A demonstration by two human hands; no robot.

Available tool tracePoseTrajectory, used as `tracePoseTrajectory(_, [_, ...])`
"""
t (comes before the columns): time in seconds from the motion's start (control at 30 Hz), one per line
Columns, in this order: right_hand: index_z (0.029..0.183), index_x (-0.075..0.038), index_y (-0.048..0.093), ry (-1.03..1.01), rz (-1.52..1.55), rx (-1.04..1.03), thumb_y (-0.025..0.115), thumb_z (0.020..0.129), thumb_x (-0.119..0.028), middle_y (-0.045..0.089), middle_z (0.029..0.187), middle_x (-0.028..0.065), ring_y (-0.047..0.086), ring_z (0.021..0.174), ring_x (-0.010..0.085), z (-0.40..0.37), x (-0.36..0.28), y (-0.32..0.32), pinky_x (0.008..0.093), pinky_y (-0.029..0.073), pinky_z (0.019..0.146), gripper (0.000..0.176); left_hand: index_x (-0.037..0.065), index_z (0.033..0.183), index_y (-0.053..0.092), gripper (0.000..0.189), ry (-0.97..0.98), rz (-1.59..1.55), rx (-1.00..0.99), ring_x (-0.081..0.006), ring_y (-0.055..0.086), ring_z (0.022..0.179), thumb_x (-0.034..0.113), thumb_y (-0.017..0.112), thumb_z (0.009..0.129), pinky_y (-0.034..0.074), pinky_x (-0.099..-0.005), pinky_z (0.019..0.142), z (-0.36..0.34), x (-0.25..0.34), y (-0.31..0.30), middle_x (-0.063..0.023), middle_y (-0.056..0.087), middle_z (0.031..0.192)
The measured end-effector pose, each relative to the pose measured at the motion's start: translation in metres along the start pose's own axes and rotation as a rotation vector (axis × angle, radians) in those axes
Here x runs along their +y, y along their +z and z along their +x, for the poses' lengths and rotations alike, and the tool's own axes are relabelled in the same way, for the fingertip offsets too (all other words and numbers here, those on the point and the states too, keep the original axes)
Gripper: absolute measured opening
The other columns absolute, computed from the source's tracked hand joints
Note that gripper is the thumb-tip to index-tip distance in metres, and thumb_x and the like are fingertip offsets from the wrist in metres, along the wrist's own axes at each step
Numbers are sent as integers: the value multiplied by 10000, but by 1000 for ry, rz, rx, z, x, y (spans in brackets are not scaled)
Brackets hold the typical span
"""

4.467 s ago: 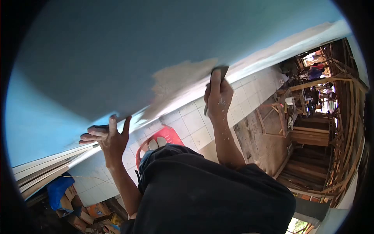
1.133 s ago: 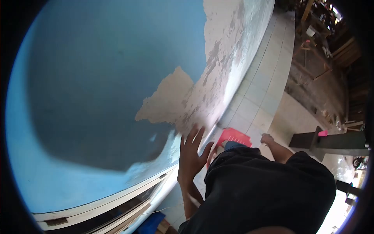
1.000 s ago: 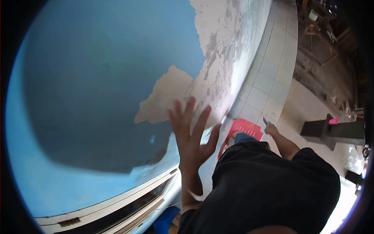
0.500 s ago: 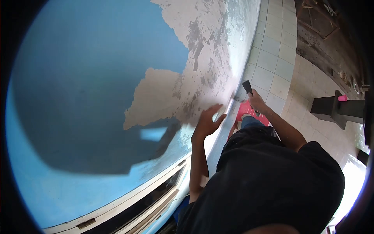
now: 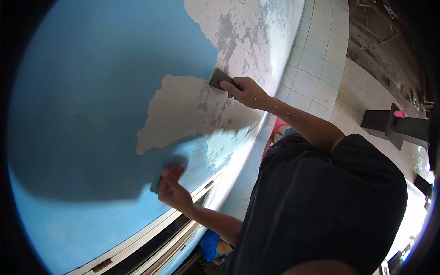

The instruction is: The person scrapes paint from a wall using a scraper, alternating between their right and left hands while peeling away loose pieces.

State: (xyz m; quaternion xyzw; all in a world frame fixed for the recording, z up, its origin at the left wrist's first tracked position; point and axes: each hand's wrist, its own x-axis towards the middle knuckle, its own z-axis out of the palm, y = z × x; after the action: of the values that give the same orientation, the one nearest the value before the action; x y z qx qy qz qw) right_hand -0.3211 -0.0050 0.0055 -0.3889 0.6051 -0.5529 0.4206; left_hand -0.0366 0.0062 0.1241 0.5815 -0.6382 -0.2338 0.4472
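Note:
A scraper (image 5: 218, 79) with a flat dark blade is in my right hand (image 5: 250, 93), fingers closed round it. Its blade lies against the wall where the blue paint (image 5: 114, 78) meets a bare, pale patch (image 5: 181, 98). Lower on the left, my left hand (image 5: 175, 190) is raised close to the painted wall, its fingers loosely bent and a little apart, with no object visible in it. A dark shadow falls on the wall round its fingertips. Pale flecks dot my right hand and forearm.
Below the hands runs a white window frame (image 5: 137, 234). A red stool (image 5: 275, 130), partly hidden by my body, stands on the tiled floor (image 5: 316, 68). At the right, a pink cup (image 5: 399, 113) rests on a dark bench (image 5: 382, 123). Something blue (image 5: 210, 244) lies at the bottom.
My right hand has moved from above the stool up to the wall, bringing the scraper onto the paint edge. My left hand has shifted left and down along the wall.

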Motion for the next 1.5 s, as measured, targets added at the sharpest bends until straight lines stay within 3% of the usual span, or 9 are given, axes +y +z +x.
tracePoseTrajectory(0.1, [751,0,648,-9,17,-19,539,890,-507,587,606,49,548,558,121,7,-10,-4,289,445,540,537,-109,796,663,538,-56,14,118,-224,671,595,414,587,897,532,-293,643,-1,-3,-2,-159,670,679])
tracePoseTrajectory(0.3, [738,27,640,-67,39,68,582,860,-514,574,578,68,558,551,129,6,9,7,302,446,521,558,-92,709,660,592,-125,57,256,-201,650,536,476,603,866,531,-284,641,-3,10,12,-158,656,627])
tracePoseTrajectory(0.6, [716,36,624,-74,-96,154,602,853,-495,561,554,88,557,532,154,7,3,2,314,453,529,548,-56,606,640,615,-99,35,301,-173,622,472,506,604,852,530,-262,624,0,9,16,-114,615,512])
tracePoseTrajectory(0.7, [727,32,624,-116,-45,221,599,857,-490,564,558,90,560,531,165,8,0,8,316,455,534,538,-80,664,642,606,-99,-8,264,-180,620,502,504,639,827,554,-279,530,1,5,12,-129,625,595])
tracePoseTrajectory(0.83, [745,18,620,-108,-67,164,594,886,-433,490,552,19,422,523,87,10,0,5,277,363,488,473,-38,591,642,607,-126,36,304,-174,622,469,511,606,848,534,-277,674,0,6,15,-111,613,505])
tracePoseTrajectory(0.97, [751,25,620,-33,-71,119,584,894,-431,503,559,22,440,531,89,10,4,0,275,370,490,479,-36,579,635,617,-116,51,311,-172,625,473,520,602,846,535,-293,700,0,9,17,-109,615,505])
tracePoseTrajectory(1.17, [764,21,619,-105,-75,160,583,898,-423,514,572,22,447,534,86,15,10,5,273,377,491,465,-37,570,630,631,-120,69,314,-173,629,476,526,591,851,535,-282,688,-1,6,18,-113,617,508])
tracePoseTrajectory(1.27, [724,26,610,-82,-30,190,600,866,-469,552,553,71,555,522,148,15,25,8,310,450,508,515,-39,569,628,639,-107,72,301,-175,629,473,531,584,854,537,-276,678,0,3,14,-114,618,510])
tracePoseTrajectory(1.5, [753,24,608,-181,-15,208,591,879,-450,557,570,65,553,532,132,20,-6,7,302,449,512,491,-37,564,623,648,-109,80,318,-171,629,473,540,577,855,542,-274,678,0,8,19,-105,618,507])
